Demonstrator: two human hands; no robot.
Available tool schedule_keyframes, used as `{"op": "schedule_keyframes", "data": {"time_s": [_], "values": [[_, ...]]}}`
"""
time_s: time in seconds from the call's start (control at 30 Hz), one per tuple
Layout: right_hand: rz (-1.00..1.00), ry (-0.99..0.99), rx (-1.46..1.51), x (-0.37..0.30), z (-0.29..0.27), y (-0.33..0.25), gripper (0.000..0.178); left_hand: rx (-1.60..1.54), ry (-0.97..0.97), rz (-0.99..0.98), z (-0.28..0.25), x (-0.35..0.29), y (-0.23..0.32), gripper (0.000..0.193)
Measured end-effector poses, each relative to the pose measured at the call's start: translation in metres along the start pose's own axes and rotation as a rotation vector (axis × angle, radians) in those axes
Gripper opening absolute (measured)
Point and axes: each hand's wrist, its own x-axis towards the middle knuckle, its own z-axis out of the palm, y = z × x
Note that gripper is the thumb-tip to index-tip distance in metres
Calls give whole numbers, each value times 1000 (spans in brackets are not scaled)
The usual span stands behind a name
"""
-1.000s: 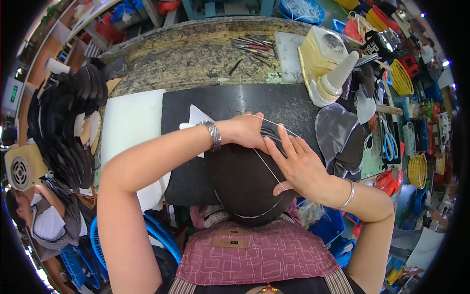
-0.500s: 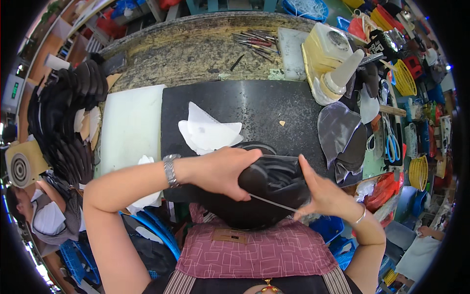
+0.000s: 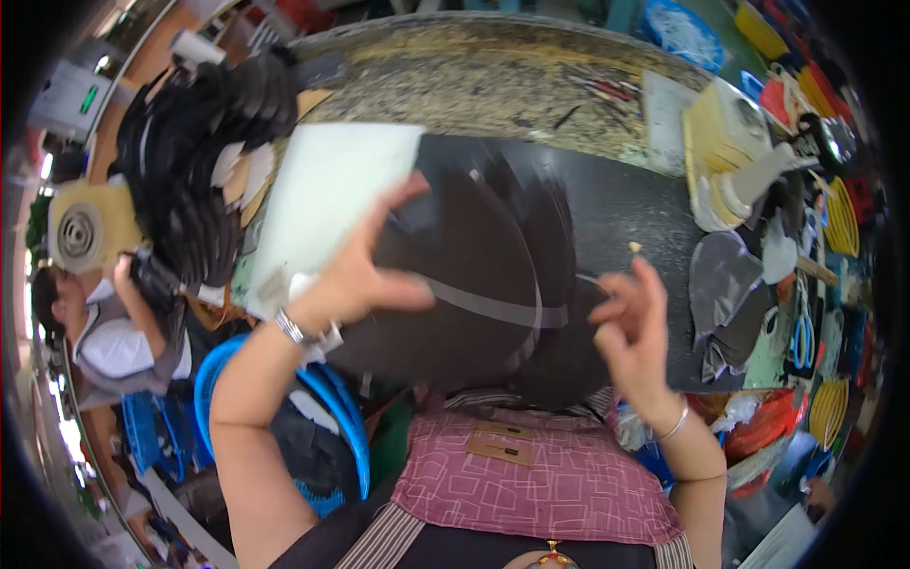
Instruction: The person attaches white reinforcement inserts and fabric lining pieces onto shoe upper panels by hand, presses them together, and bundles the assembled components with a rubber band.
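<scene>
Large, thin, dark brown-black sheet pieces (image 3: 474,256) with curved edges spread over the black work board (image 3: 621,194) in front of me; their overlapping edges are blurred. Across them runs a curved grey strip (image 3: 483,308). My left hand (image 3: 360,270) is at their left side, its thumb and fingers spread wide and holding nothing. At their right side is my right hand (image 3: 630,327), with bent fingers and the index finger raised. A thin pale band (image 3: 588,279) shows at its fingertips, mostly hidden and smeared by motion.
A white board (image 3: 332,199) lies at left, beside stacked dark pieces (image 3: 180,180). At right stand a glue container (image 3: 730,128) and a pale cone-topped pot (image 3: 749,190), near blue-handled scissors (image 3: 804,337). A blue basket (image 3: 355,431) is at lower left. Another person (image 3: 123,332) sits far left.
The dark bundle between my hands has opened out into wide sheets. My hands have moved apart, the left up and away from the pieces. The view has swung left.
</scene>
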Motion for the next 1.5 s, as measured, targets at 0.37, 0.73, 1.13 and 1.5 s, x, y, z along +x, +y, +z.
{"op": "schedule_keyframes", "data": {"time_s": [0.37, 0.73, 1.13, 1.5], "values": [[-293, -302, -1116, 94, 56, 13, 68, 151, 360, -317, -180, 23, -127, 82], [3, -501, -999, 134, 49, 24, 56, 684, -233, 1057, 138, -24, -41, 57], [-500, -426, -509, 202, 154, -9, 24, 1219, 849, 701, -33, -83, 33, 42], [-810, -622, -996, 265, 315, -13, 18, 1592, 1151, 599, -91, -51, -63, 35]]}}
